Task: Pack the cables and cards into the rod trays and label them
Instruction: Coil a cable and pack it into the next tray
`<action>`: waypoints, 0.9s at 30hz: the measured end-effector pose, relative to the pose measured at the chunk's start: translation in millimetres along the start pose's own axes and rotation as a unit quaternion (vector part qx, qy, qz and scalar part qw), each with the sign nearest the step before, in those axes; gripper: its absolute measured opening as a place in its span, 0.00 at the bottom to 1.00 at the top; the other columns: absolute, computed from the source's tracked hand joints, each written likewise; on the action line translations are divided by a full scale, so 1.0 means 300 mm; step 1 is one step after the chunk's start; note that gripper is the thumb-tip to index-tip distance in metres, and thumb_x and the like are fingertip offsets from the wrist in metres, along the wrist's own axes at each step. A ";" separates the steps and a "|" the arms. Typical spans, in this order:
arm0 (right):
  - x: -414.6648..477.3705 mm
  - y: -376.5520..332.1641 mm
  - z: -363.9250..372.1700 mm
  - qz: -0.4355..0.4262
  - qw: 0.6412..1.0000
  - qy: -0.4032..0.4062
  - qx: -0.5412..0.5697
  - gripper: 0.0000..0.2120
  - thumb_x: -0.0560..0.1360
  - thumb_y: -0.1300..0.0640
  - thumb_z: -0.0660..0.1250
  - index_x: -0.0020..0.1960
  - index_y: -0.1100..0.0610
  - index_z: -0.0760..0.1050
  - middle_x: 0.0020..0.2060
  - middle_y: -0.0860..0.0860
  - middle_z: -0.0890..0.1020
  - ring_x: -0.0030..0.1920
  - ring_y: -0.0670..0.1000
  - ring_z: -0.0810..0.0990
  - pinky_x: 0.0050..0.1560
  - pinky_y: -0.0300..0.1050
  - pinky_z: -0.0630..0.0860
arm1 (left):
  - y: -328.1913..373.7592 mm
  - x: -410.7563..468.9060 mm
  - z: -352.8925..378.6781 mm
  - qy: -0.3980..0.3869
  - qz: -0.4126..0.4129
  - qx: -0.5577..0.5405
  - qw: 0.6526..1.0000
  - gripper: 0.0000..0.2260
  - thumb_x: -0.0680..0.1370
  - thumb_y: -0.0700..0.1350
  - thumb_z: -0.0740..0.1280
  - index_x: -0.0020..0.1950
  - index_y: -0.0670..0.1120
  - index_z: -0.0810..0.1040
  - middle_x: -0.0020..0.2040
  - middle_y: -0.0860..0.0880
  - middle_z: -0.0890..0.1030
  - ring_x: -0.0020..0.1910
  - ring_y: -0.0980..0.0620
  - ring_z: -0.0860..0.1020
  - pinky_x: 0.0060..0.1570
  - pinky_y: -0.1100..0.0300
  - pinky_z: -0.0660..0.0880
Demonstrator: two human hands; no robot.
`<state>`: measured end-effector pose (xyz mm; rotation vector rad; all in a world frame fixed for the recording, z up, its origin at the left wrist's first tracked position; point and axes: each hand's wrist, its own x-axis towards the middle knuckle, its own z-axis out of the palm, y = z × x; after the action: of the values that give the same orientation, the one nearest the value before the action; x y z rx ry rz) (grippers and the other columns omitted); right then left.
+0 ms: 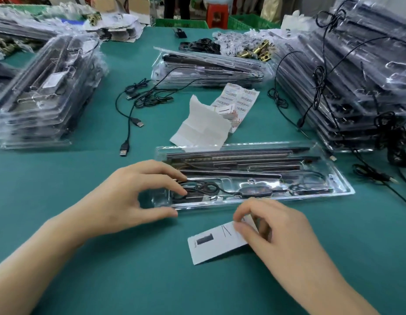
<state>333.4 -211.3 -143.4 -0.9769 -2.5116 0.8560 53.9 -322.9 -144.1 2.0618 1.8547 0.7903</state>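
A clear plastic rod tray (343, 189) lies in front of me on the green table, holding dark rods and a coiled black cable (199, 187) with an inline controller. My left hand (134, 196) rests at the tray's left end, its fingers curved onto the cable coil and its thumb against the tray's near edge. Just below the tray, my right hand (279, 233) pinches a white printed card (213, 244) by its right end, and the card lies tilted over the table.
Stacks of filled trays stand at left (45, 94), back centre (209, 69) and right (356, 87). Loose USB cables (134, 103) lie mid-table. Barcode label sheets (238, 103) and white backing paper (202, 126) lie just behind the tray. More cables trail at right.
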 end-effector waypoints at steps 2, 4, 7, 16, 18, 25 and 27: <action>-0.014 -0.005 0.020 -0.044 0.999 0.006 -0.030 0.05 0.78 0.52 0.69 0.48 0.42 0.77 0.45 0.39 0.74 0.41 0.44 0.75 0.42 0.35 0.69 | -0.003 -0.003 0.003 0.009 0.008 0.002 1.000 0.11 0.76 0.61 0.72 0.57 0.62 0.83 0.64 0.64 0.78 0.63 0.61 0.78 0.64 0.63 0.73; -0.028 0.004 0.034 -0.055 0.998 -0.021 -0.032 0.04 0.79 0.51 0.69 0.52 0.42 0.80 0.49 0.38 0.73 0.45 0.41 0.76 0.44 0.34 0.69 | -0.002 -0.005 0.002 0.022 0.016 0.006 1.000 0.10 0.76 0.60 0.72 0.56 0.61 0.84 0.63 0.64 0.79 0.61 0.62 0.79 0.62 0.64 0.74; -0.042 0.020 0.032 -0.061 0.996 -0.066 -0.027 0.11 0.75 0.43 0.71 0.57 0.40 0.79 0.53 0.35 0.70 0.51 0.40 0.75 0.50 0.33 0.71 | 0.004 -0.008 0.011 0.059 0.040 0.034 0.997 0.06 0.76 0.55 0.73 0.51 0.57 0.85 0.59 0.62 0.82 0.56 0.63 0.81 0.56 0.60 0.78; 0.017 -0.008 0.049 -0.258 0.939 0.069 -0.217 0.06 0.76 0.60 0.74 0.43 0.57 0.79 0.45 0.52 0.77 0.43 0.54 0.74 0.41 0.49 0.73 | 0.018 -0.010 0.033 0.124 0.125 0.139 0.974 0.04 0.78 0.46 0.73 0.44 0.48 0.82 0.52 0.56 0.84 0.46 0.51 0.85 0.34 0.54 0.80; 0.021 -0.021 0.061 -0.225 0.963 0.051 -0.143 0.03 0.77 0.61 0.74 0.45 0.56 0.81 0.43 0.49 0.76 0.42 0.51 0.75 0.41 0.46 0.74 | 0.017 -0.012 0.031 0.119 0.140 0.163 0.969 0.06 0.79 0.46 0.72 0.43 0.48 0.81 0.52 0.55 0.83 0.44 0.51 0.84 0.33 0.54 0.79; 0.003 -0.072 0.066 0.073 0.971 -0.069 0.217 0.14 0.79 0.62 0.69 0.51 0.41 0.77 0.45 0.43 0.79 0.31 0.50 0.82 0.31 0.41 0.76 | 0.014 -0.017 0.028 0.115 0.181 0.214 0.953 0.07 0.80 0.43 0.71 0.42 0.47 0.79 0.50 0.54 0.82 0.41 0.51 0.79 0.30 0.57 0.74; -0.009 -0.077 0.060 0.157 0.942 -0.104 0.279 0.18 0.79 0.64 0.67 0.51 0.39 0.76 0.42 0.48 0.82 0.28 0.59 0.83 0.32 0.53 0.80 | 0.011 -0.020 0.031 0.112 0.181 0.204 0.956 0.06 0.80 0.42 0.71 0.43 0.47 0.79 0.50 0.54 0.82 0.43 0.49 0.82 0.31 0.54 0.76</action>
<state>315.1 -234.5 -142.9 -1.1333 -2.0800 1.7280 61.4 -327.7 -151.3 2.7301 1.9091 0.8056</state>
